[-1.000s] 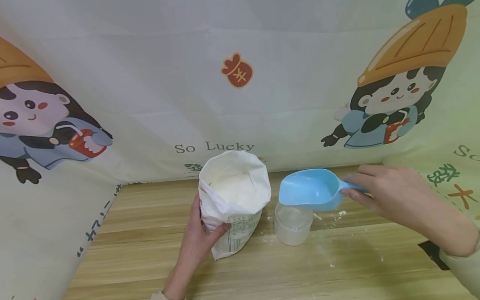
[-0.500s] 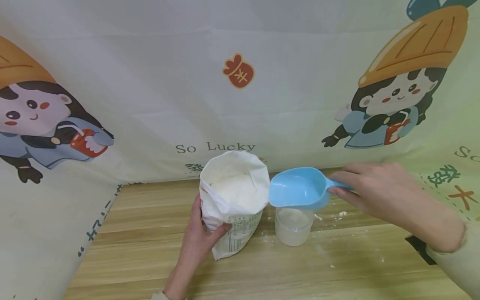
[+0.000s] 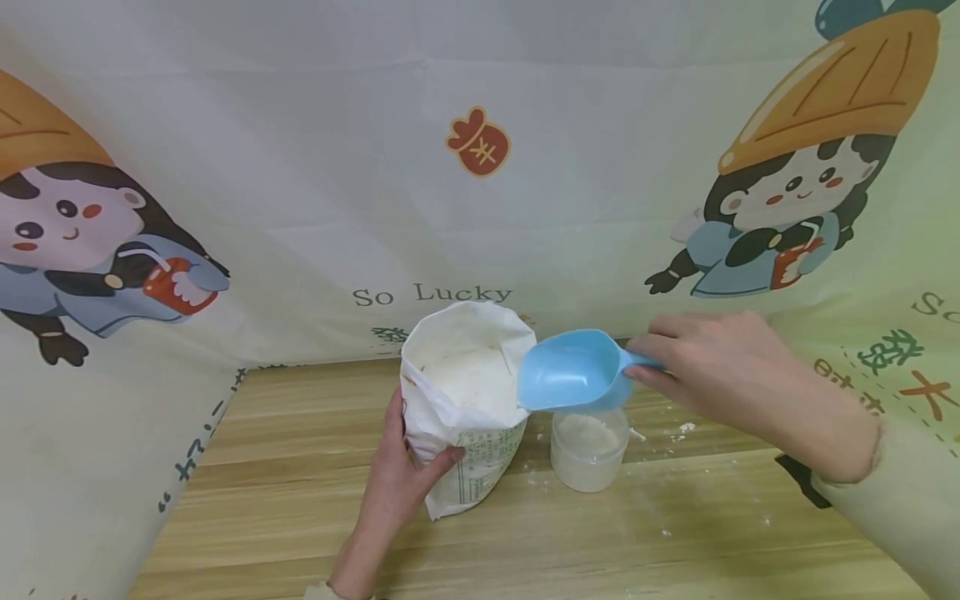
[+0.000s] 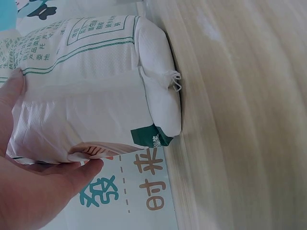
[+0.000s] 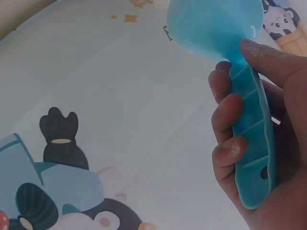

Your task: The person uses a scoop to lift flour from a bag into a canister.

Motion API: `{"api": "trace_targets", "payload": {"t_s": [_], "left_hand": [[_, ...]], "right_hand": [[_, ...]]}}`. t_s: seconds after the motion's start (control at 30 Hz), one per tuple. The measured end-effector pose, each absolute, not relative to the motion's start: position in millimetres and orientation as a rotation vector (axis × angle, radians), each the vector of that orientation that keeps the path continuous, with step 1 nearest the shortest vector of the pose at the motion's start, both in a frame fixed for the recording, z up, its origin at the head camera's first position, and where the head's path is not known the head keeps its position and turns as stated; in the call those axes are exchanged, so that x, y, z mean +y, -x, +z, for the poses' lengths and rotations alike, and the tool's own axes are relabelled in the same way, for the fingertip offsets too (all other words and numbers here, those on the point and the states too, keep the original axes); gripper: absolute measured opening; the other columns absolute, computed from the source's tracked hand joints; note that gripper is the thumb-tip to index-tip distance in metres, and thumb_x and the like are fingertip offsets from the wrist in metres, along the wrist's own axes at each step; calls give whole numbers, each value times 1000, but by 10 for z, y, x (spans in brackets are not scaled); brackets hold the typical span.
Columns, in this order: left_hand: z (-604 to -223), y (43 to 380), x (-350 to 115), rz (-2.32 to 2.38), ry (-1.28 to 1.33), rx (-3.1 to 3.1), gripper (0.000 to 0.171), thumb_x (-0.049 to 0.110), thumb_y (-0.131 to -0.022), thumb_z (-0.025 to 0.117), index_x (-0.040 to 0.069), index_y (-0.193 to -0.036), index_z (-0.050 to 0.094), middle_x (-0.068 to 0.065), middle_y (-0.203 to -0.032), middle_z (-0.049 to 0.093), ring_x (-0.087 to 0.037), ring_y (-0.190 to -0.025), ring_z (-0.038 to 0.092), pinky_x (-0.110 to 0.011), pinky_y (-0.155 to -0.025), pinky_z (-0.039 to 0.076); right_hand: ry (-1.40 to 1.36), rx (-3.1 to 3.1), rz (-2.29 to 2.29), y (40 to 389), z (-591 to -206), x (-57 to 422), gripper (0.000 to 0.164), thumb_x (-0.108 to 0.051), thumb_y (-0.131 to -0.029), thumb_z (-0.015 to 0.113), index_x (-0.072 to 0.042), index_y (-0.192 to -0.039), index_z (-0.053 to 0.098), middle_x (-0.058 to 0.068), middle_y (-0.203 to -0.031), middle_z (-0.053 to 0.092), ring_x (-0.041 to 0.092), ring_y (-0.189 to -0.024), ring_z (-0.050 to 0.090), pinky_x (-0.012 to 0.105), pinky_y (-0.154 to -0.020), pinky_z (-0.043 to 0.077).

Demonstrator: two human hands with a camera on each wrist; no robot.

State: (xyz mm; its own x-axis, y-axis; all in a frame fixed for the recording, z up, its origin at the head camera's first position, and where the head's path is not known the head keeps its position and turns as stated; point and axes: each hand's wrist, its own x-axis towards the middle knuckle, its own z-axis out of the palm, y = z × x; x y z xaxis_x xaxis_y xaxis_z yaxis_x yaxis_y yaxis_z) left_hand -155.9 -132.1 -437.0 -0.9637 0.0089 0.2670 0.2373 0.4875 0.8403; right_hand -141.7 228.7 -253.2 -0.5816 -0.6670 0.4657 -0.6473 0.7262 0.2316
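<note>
A white bag (image 3: 491,450) of pale powder stands on the table with its mouth wide. My left hand (image 3: 408,471) grips its near left side, thumb across the front; in the left wrist view the bag's stitched bottom edge (image 4: 160,81) meets the wood. My right hand (image 3: 712,367) holds a blue scoop (image 3: 573,371) by its handle. In the right wrist view the fingers wrap the ribbed handle (image 5: 252,134). The scoop's bowl looks bare inside, and its lip overlaps the bag's right rim. Below the scoop sits a clear round jar (image 3: 588,462) with powder in it.
White powder specks (image 3: 686,427) dot the wooden table (image 3: 300,500) around the jar. A black object (image 3: 802,481) lies partly under the right sleeve. Printed cloth (image 3: 337,167) rises behind the table and on both sides.
My right hand has carried the scoop leftward, from above the jar to the bag's rim. More of the jar's mouth shows. The left hand and bag have stayed in place.
</note>
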Motion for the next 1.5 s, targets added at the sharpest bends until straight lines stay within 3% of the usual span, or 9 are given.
{"api": "trace_targets", "payload": {"t_s": [0.37, 0.6, 0.87, 1.1, 1.5], "left_hand": [[-4372, 1570, -1322, -1479, 212, -2510, 115, 20, -79, 92, 24, -166, 16, -16, -153, 47, -39, -133, 53, -58, -106, 46], [-4362, 1567, -1331, -1486, 192, -2523, 116, 20, -80, 91, 24, -166, 15, -17, -154, 46, -40, -134, 52, -60, -107, 45], [-4362, 1565, -1330, -1476, 189, -2525, 116, 20, -80, 91, 24, -166, 15, -18, -154, 47, -40, -133, 52, -60, -106, 46], [-4360, 1573, -1319, -1483, 216, -2511, 116, 19, -79, 92, 25, -166, 15, -17, -155, 45, -40, -135, 51, -60, -108, 44], [-4358, 1562, -1323, -1475, 208, -2525, 117, 22, -80, 91, 25, -167, 13, -17, -156, 44, -40, -135, 50, -60, -108, 44]], "right_hand": [[-1001, -2463, -215, 1535, -2383, 1933, 26, -31, -87, 85, -18, -76, 65, -7, -66, 45, 12, -56, 44, 28, -44, 36], [-1014, -2504, -357, 1568, -2292, 1670, 27, -30, -91, 79, -15, -72, 67, -5, -63, 47, 13, -54, 41, 28, -44, 35], [-1077, -2545, -468, 1625, -2218, 1428, 25, -12, -89, 79, -16, -67, 67, -2, -64, 52, 15, -55, 41, 27, -44, 38], [-1085, -2552, -495, 1655, -2205, 1311, 36, 2, -86, 69, -15, -59, 53, -3, -59, 47, 13, -54, 33, 25, -43, 31], [-1099, -2491, -516, 1715, -2242, 1151, 34, 0, -85, 71, -17, -59, 56, -4, -59, 51, 14, -52, 34, 30, -42, 38]]}}
